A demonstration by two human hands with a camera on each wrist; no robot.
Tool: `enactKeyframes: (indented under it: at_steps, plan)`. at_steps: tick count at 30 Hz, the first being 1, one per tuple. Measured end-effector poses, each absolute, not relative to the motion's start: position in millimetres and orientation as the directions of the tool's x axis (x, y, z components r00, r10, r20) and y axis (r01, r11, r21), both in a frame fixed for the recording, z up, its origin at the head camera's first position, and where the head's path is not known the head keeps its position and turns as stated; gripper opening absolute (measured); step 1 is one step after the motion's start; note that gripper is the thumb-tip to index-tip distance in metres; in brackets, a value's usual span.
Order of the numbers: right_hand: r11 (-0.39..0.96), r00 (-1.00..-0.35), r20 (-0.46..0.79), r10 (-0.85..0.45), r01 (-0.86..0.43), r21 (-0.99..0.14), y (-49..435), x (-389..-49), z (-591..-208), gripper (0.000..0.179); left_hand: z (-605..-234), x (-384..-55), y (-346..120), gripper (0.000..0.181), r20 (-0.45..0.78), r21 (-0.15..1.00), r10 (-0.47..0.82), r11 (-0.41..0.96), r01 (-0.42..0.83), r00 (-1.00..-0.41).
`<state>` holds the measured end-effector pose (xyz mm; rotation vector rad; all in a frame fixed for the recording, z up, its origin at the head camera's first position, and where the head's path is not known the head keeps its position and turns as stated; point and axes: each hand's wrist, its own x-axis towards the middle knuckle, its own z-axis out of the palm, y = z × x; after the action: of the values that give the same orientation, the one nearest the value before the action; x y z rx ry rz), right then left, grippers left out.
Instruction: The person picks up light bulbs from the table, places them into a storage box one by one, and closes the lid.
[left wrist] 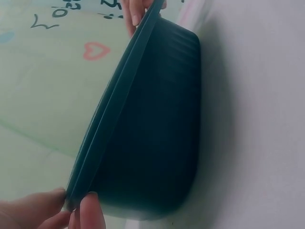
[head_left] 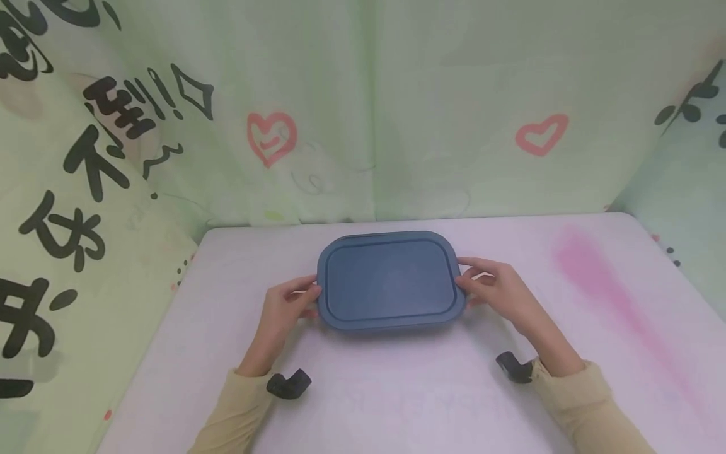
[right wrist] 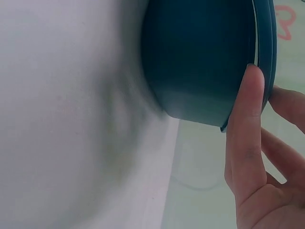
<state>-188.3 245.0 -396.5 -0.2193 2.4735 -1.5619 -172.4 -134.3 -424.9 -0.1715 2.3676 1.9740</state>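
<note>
A blue rectangular food container (left wrist: 152, 114) with rounded corners is held low over the table, its flat blue lid (head_left: 391, 280) facing up in the head view. My left hand (head_left: 286, 302) pinches the left end at the rim, thumb above and fingertips below. At the opposite end my right hand (head_left: 499, 287) pinches the rim between thumb and fingers. In the right wrist view a thin light slit shows between the lid's edge and the container wall, right by a fingertip. The deep ribbed side shows in the left wrist view. The container's inside is hidden under the lid.
The white table (head_left: 397, 391) carries a pink smear (head_left: 601, 277) on its right side. A pale green curtain (head_left: 442, 126) with hearts and dark lettering hangs behind and along the sides. Black curved pieces (head_left: 289, 384) stick out by both beige sleeves.
</note>
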Motion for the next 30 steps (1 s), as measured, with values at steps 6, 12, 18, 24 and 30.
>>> enactKeyframes:
  at_steps: [6,12,18,24,30]
  plan:
    - [0.428,-0.967,-0.115,-0.228,0.007,-0.904,243.7,-196.8,-399.2,0.056,-425.3,-180.2,-135.1,0.036,-0.109,0.979,-0.054,0.17,-0.117,-0.993]
    - [0.442,-0.968,-0.118,-0.221,0.008,-0.897,245.3,-201.9,-402.8,0.056,-424.8,-185.2,-132.3,0.037,-0.111,0.98,-0.049,0.163,-0.117,-0.993]
    - [0.453,-0.968,-0.118,-0.219,0.006,-0.892,243.4,-204.9,-402.9,0.058,-426.1,-190.4,-131.0,0.036,-0.118,0.976,-0.061,0.174,-0.127,-0.991]
    - [0.478,-0.971,-0.125,-0.205,0.012,-0.878,241.9,-207.9,-403.9,0.058,-429.3,-198.8,-129.3,0.035,-0.127,0.975,-0.069,0.175,-0.137,-0.99]
    - [0.48,-0.973,-0.12,-0.199,0.01,-0.877,242.4,-210.2,-406.0,0.057,-431.0,-204.5,-127.6,0.034,-0.125,0.973,-0.083,0.184,-0.138,-0.989]
